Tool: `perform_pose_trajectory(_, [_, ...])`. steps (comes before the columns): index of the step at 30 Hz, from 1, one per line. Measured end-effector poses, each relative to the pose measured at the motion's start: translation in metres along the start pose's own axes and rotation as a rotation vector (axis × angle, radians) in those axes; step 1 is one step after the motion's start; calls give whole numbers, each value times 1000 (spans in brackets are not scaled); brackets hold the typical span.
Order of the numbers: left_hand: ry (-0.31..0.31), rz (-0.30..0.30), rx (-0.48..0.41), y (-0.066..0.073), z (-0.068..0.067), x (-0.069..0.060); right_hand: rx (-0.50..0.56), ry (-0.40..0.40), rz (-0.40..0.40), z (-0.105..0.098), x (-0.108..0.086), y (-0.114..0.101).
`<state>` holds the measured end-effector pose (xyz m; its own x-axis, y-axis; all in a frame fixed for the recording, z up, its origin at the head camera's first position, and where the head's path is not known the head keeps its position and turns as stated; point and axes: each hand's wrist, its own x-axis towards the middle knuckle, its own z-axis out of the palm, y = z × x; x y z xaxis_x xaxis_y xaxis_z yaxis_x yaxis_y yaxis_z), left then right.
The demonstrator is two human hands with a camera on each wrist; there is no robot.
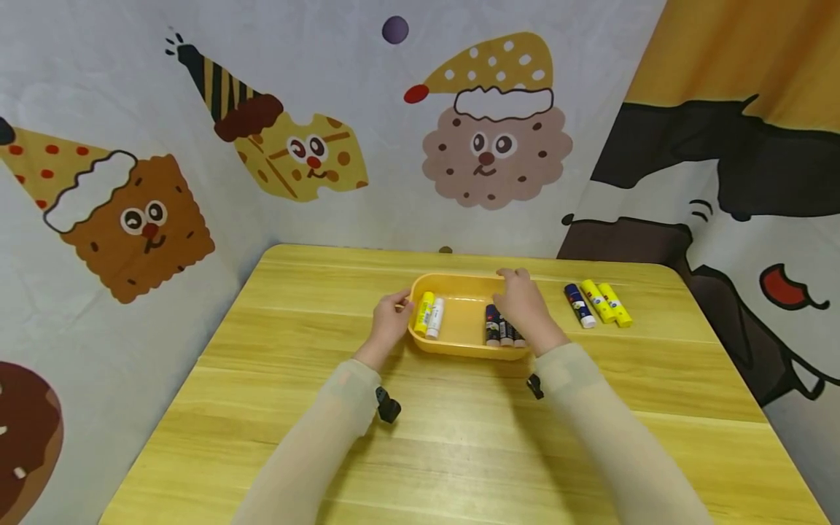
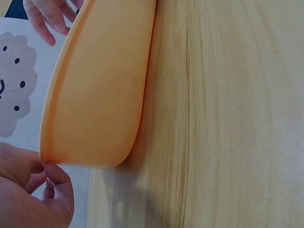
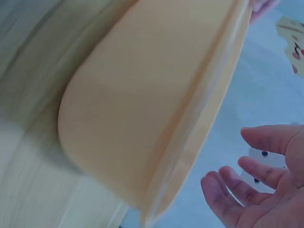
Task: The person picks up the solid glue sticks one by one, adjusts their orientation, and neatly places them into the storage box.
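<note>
An orange-yellow plastic tray (image 1: 469, 351) stands on the wooden table. At its left end my left hand (image 1: 389, 324) pinches the rim between thumb and fingers, which shows clearly in the left wrist view. Over the tray's right end hovers my right hand (image 1: 527, 306), its fingers spread and apart from the rim in the right wrist view (image 3: 266, 185). Inside, a yellow glue stick (image 1: 424, 313) and a white glue stick (image 1: 435, 319) lie along the left side. Several dark blue glue sticks (image 1: 493, 326) lie at the right, partly hidden by my right hand.
Right of the tray, a dark blue glue stick (image 1: 580, 306) lies beside two yellow glue sticks (image 1: 598, 301) on the table (image 1: 446, 437). Behind the table hangs a cloth (image 1: 394, 219) printed with cartoon biscuits and cheese.
</note>
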<state>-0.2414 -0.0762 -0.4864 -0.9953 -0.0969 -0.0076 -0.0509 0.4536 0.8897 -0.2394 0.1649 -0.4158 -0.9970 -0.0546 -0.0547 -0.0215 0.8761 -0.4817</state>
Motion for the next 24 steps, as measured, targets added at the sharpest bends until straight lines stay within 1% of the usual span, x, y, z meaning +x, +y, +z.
perform_pose_trajectory(6, [3,-3,-13,0,0,0,55,91,9,-14,1,17])
perform_pose_trajectory(9, [1,-8,-13,-1,1,0,41,108,7,-19,0,25])
perform_pose_trajectory(14, [6,-8,-24,-1,1,0,-18,110,-22,-23,0,38])
perform_pose_trajectory(18, [8,3,-25,0,1,-1,-43,101,-7,-23,1,51])
perform_pose_trajectory(24, [8,-1,-23,2,0,-2,-80,98,8,-24,2,73])
